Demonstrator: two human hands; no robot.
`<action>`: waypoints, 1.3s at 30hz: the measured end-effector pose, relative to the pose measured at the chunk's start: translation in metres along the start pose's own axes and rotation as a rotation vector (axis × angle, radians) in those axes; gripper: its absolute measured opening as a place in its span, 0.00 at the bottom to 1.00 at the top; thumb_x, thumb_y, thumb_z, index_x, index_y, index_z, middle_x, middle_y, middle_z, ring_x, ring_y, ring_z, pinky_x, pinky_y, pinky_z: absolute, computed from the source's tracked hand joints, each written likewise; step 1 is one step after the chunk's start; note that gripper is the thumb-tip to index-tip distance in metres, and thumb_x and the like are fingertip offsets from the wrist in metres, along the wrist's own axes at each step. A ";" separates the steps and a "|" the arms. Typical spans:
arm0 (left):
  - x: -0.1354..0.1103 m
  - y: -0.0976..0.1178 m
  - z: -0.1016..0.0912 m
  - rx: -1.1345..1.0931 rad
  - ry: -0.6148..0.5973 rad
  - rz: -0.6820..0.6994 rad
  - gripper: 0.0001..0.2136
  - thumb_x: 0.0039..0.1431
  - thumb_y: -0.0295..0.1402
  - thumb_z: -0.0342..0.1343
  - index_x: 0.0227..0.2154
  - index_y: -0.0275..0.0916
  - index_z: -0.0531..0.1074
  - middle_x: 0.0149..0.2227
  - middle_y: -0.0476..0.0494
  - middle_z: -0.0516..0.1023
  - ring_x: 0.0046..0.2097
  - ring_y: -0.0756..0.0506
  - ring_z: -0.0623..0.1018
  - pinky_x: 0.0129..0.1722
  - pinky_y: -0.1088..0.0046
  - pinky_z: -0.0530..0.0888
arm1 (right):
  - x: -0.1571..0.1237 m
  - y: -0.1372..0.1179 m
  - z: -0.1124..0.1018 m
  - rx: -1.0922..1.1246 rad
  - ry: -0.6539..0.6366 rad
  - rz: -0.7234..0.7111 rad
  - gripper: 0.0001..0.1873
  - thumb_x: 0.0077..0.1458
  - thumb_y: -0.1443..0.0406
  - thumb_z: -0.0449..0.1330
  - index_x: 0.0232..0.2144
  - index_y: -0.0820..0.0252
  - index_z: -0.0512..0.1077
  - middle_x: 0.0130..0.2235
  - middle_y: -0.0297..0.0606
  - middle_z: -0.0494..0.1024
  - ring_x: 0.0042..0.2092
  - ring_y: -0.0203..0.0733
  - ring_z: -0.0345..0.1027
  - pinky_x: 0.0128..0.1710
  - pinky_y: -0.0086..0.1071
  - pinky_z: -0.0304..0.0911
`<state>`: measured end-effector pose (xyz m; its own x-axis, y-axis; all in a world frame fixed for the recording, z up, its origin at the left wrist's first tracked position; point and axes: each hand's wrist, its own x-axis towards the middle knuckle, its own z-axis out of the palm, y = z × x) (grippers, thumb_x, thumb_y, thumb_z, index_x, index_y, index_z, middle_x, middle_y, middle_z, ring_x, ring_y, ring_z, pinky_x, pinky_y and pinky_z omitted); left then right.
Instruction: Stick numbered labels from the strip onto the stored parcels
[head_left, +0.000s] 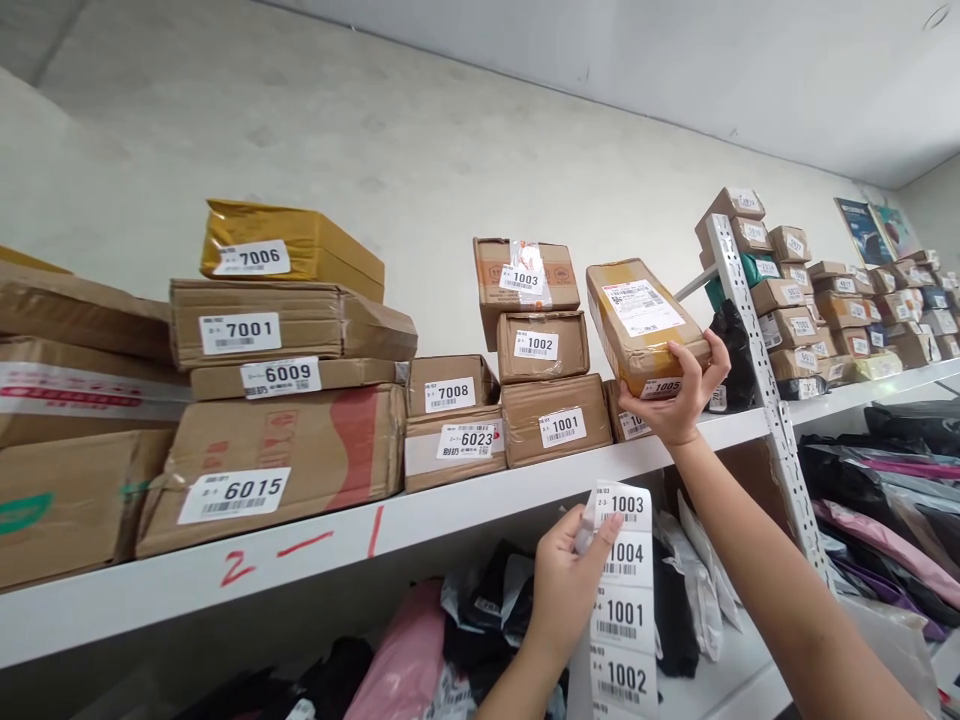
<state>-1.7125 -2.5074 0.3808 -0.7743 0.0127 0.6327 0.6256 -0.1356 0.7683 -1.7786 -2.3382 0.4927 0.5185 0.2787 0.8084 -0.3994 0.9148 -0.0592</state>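
My right hand (686, 395) grips the lower end of a brown cardboard box (637, 300), tilted above the shelf, with a white shipping label on its broad face and a 1005 sticker at its near end. Below the shelf edge, my left hand (574, 570) pinches a strip of number labels (622, 600) that hangs down, printed 1003, 1004, 1001 and 1002. Left of the held box stand three stacked boxes, marked 1003 (555, 270), 1002 (566, 350) and 1001 (592, 410). Beneath the held box, a small box (619, 415) is partly covered.
The white shelf (315, 545) carries red handwritten marks and several labelled boxes, including a yellow parcel (300, 240) on the left. A perforated metal post (757, 330) rises at right, with more parcels beyond. Soft bags, one pink (405, 650), lie on the lower shelf.
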 end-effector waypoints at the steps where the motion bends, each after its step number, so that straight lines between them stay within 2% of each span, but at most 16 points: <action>1: 0.000 0.001 0.000 -0.001 -0.002 0.000 0.21 0.40 0.51 0.68 0.23 0.36 0.75 0.19 0.50 0.74 0.21 0.51 0.69 0.20 0.78 0.67 | 0.000 0.000 0.000 -0.003 0.001 0.004 0.36 0.39 0.52 0.67 0.51 0.53 0.66 0.58 0.54 0.53 0.61 0.73 0.52 0.50 0.65 0.60; 5: -0.002 0.004 0.000 -0.008 -0.005 0.005 0.20 0.41 0.50 0.68 0.22 0.36 0.74 0.19 0.51 0.73 0.21 0.52 0.68 0.20 0.79 0.66 | 0.000 0.002 -0.001 0.018 -0.026 0.038 0.35 0.39 0.53 0.68 0.50 0.52 0.66 0.58 0.53 0.55 0.62 0.74 0.51 0.51 0.67 0.58; 12: 0.001 0.001 -0.004 0.020 -0.036 -0.016 0.21 0.40 0.51 0.68 0.23 0.36 0.74 0.20 0.50 0.74 0.21 0.52 0.69 0.21 0.78 0.66 | -0.001 0.004 -0.003 0.030 -0.084 0.022 0.36 0.38 0.50 0.67 0.49 0.57 0.67 0.61 0.55 0.47 0.63 0.73 0.48 0.55 0.63 0.58; 14: 0.001 0.001 -0.005 0.022 -0.016 -0.005 0.21 0.41 0.52 0.67 0.23 0.36 0.74 0.20 0.50 0.74 0.21 0.51 0.69 0.21 0.78 0.66 | -0.001 0.006 -0.001 0.050 -0.057 -0.028 0.37 0.38 0.50 0.67 0.50 0.58 0.66 0.61 0.55 0.47 0.63 0.73 0.48 0.55 0.62 0.58; 18: -0.001 0.004 -0.004 0.036 -0.006 0.001 0.20 0.42 0.51 0.67 0.23 0.36 0.75 0.20 0.51 0.74 0.21 0.52 0.69 0.21 0.78 0.66 | -0.001 0.009 0.003 0.105 0.122 -0.158 0.37 0.37 0.53 0.68 0.51 0.55 0.63 0.59 0.51 0.50 0.61 0.68 0.54 0.54 0.60 0.60; 20: -0.002 0.005 -0.004 0.032 -0.010 0.003 0.20 0.42 0.50 0.67 0.23 0.36 0.75 0.20 0.51 0.74 0.21 0.52 0.69 0.21 0.79 0.66 | -0.001 0.010 0.004 0.111 0.167 -0.189 0.37 0.37 0.54 0.68 0.50 0.53 0.63 0.58 0.49 0.51 0.60 0.66 0.56 0.53 0.59 0.61; 27: 0.003 0.000 -0.007 0.027 -0.027 -0.006 0.20 0.41 0.50 0.67 0.25 0.36 0.76 0.21 0.50 0.75 0.21 0.52 0.70 0.21 0.79 0.67 | 0.006 0.002 0.000 0.144 0.110 -0.127 0.35 0.37 0.55 0.67 0.49 0.52 0.63 0.58 0.48 0.51 0.61 0.64 0.54 0.55 0.57 0.60; 30: 0.006 -0.005 -0.009 0.028 -0.038 -0.011 0.21 0.40 0.52 0.67 0.25 0.36 0.75 0.21 0.49 0.76 0.21 0.51 0.71 0.20 0.78 0.68 | 0.021 -0.003 0.004 0.209 -0.003 -0.040 0.34 0.37 0.57 0.67 0.49 0.52 0.65 0.58 0.47 0.53 0.61 0.61 0.54 0.56 0.54 0.59; 34: 0.007 -0.011 -0.011 0.018 -0.044 -0.017 0.22 0.40 0.52 0.67 0.25 0.36 0.75 0.21 0.49 0.77 0.21 0.51 0.72 0.20 0.78 0.68 | 0.044 -0.005 0.020 0.250 -0.282 0.265 0.33 0.37 0.57 0.66 0.49 0.53 0.67 0.56 0.46 0.57 0.57 0.57 0.58 0.55 0.51 0.61; 36: 0.007 -0.012 -0.011 0.013 -0.046 -0.026 0.22 0.40 0.53 0.67 0.25 0.36 0.75 0.21 0.48 0.76 0.21 0.51 0.72 0.19 0.78 0.68 | 0.052 -0.006 0.028 0.246 -0.373 0.375 0.33 0.36 0.57 0.66 0.48 0.54 0.68 0.54 0.45 0.59 0.56 0.55 0.59 0.54 0.50 0.62; 39: 0.006 -0.008 -0.008 0.000 -0.044 -0.036 0.22 0.39 0.52 0.67 0.26 0.36 0.76 0.21 0.48 0.77 0.22 0.51 0.72 0.20 0.78 0.69 | 0.059 -0.010 0.035 0.235 -0.446 0.410 0.34 0.35 0.56 0.68 0.48 0.54 0.69 0.53 0.45 0.59 0.55 0.55 0.59 0.55 0.50 0.61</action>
<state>-1.7231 -2.5138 0.3772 -0.7913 0.0611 0.6083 0.5974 -0.1344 0.7906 -1.7703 -2.3409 0.5616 -0.0547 0.3971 0.9162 -0.6795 0.6575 -0.3255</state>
